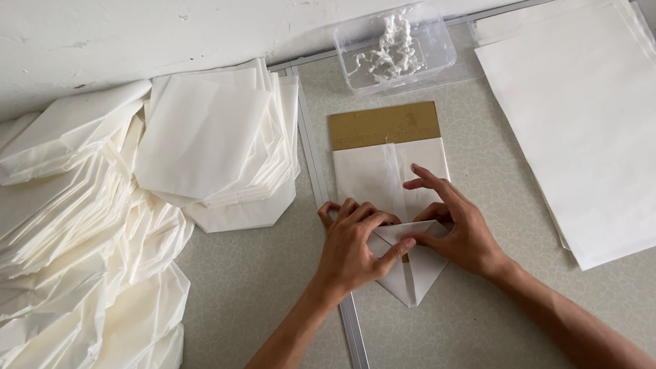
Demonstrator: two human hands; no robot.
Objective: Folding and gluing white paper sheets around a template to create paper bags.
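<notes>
So, both hands flat on one folded white paper piece (390, 175) lying on the speckled tabletop (480, 333). Left hand (351, 248) presses down with fingers curled, thumb tip on the centre fold; nothing clamped, just pinning the paper. Right hand (454, 223) spreads open over the same piece, index stretched away from the body, thumb meeting the left thumb at the seam. Near end of the paper, just below the hands, is folded to a point (412, 283) with a centre crease. Directly under the piece, one brown cardboard sheet (383, 125) sticks out at the far end, beyond the fingertips. Just left of the left hand: a metal strip (337, 275) running along the table. Beyond the cardboard: one clear plastic tub (395, 49) holding a white pasty lump. Well right of the right hand: one stack of flat white sheets (604, 125). Left of the left hand: one neat stack of folded pieces (219, 144), then a large sprawling heap (56, 276); cannot count individual pieces. White wall (157, 13) at the back.
</notes>
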